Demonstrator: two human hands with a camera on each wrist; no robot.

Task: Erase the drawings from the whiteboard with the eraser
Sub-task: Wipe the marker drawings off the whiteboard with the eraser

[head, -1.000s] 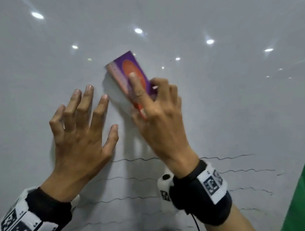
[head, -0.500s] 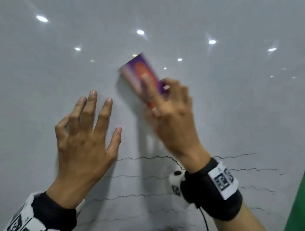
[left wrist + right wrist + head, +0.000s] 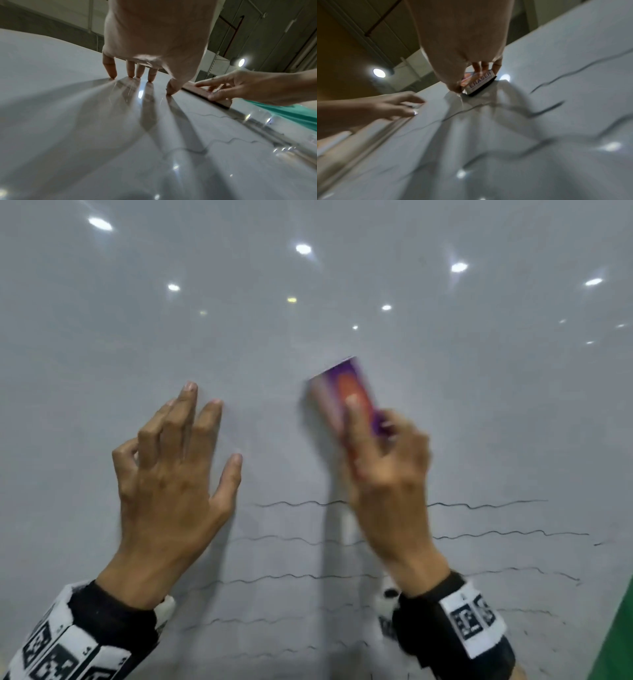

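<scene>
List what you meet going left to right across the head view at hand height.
Bare whiteboard → left hand, fingertips on the board → eraser → right hand gripping it → ends of the wavy lines → green edge.

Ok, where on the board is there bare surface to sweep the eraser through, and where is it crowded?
Bare: the whiteboard above and right of the eraser, and the strip between the left hand and right hand. Crowded: the wavy lines below both hands, top to bottom edge.
</scene>
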